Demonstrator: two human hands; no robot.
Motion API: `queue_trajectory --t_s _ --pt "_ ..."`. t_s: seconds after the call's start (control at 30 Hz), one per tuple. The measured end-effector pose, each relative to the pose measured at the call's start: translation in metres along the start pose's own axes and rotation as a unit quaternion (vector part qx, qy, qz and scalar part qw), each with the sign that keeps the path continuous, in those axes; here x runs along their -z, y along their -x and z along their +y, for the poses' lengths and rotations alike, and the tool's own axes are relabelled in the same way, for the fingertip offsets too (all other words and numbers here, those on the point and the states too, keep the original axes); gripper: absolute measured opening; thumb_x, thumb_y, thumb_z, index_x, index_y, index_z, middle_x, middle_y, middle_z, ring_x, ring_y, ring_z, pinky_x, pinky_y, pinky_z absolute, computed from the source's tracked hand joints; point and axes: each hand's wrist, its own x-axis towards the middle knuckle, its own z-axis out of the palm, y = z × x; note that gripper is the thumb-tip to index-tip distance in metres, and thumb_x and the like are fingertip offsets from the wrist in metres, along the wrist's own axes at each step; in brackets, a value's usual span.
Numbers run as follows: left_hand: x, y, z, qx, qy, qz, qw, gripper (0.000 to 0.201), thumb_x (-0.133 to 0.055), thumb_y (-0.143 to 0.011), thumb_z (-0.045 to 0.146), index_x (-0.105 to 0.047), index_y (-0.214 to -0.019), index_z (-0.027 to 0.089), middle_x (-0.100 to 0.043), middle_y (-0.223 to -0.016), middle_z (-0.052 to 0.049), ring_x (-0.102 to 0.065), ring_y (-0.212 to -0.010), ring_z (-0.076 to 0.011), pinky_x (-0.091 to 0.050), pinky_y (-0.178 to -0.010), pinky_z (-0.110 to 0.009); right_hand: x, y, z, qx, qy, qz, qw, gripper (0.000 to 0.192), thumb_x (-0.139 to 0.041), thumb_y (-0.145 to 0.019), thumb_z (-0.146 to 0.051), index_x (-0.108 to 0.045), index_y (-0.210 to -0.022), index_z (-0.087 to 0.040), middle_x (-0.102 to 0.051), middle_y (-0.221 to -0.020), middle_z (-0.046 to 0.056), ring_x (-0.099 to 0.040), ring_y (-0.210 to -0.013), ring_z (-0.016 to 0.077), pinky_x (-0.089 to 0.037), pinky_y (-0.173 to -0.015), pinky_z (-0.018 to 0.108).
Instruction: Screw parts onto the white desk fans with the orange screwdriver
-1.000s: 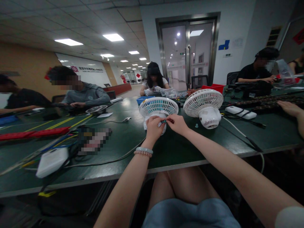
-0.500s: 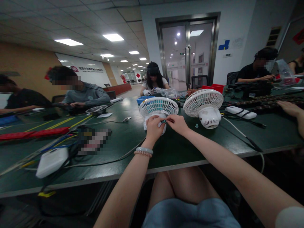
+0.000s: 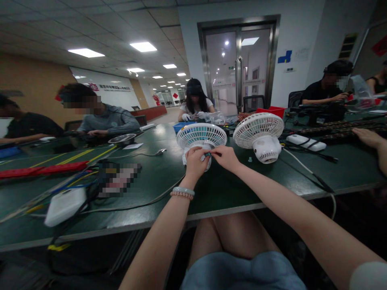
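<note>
At mid-frame I have the left hand (image 3: 196, 162) and right hand (image 3: 225, 158) nearly meeting, both pinched narrow on a small teal piece (image 3: 207, 154) in front of a white electric fan (image 3: 202, 129). Right of centre sits a second fan (image 3: 260, 135), a pale-blue cap (image 3: 250, 159) near it on the green table (image 3: 229, 187).

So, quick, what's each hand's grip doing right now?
Left hand: closed on a small teal piece.
Right hand: pinched closed beside it; anything held cannot be told.

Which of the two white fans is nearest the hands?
The left fan: the left hand and right hand are in front of it; the right fan is apart from both.
</note>
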Motion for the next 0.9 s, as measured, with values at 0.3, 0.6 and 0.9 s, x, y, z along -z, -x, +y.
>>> queue_trajectory --t_s 0.3,0.6,0.9 --pt "-0.0001 0.0004 0.0002 -0.003 -0.002 0.006 1.0 0.022 -0.059 -0.074 0.027 -0.067 -0.094 0.028 -0.066 -0.095 -0.002 -0.052 -0.104 -0.0216 -0.032 -0.093 -0.04 0.0027 -0.0001 -0.0025 -0.021 -0.007 -0.002 1.0 0.016 -0.054 -0.08 -0.018 -0.069 -0.085 -0.018 -0.069 -0.085 0.004 -0.061 -0.078 0.0137 -0.045 -0.076 0.025" --pt "0.001 -0.0002 0.0012 0.013 -0.005 -0.008 1.0 0.022 -0.059 -0.074 0.028 -0.068 -0.094 0.027 -0.066 -0.097 -0.003 -0.051 -0.105 -0.022 -0.032 -0.095 -0.04 0.0042 -0.0002 -0.0032 -0.027 -0.03 -0.002 0.999 0.011 -0.056 -0.079 -0.018 -0.067 -0.08 -0.016 -0.067 -0.079 0.003 -0.059 -0.071 0.012 -0.043 -0.07 0.022" --pt "0.0011 0.0001 0.0015 0.015 -0.005 -0.012 1.0 0.024 -0.059 -0.073 0.027 -0.067 -0.095 0.027 -0.066 -0.098 -0.003 -0.051 -0.107 -0.0216 -0.032 -0.094 -0.04 0.0009 -0.0009 -0.0003 -0.025 -0.01 -0.003 1.0 0.013 -0.054 -0.079 -0.017 -0.067 -0.082 -0.017 -0.067 -0.082 0.004 -0.059 -0.075 0.0138 -0.044 -0.071 0.025"
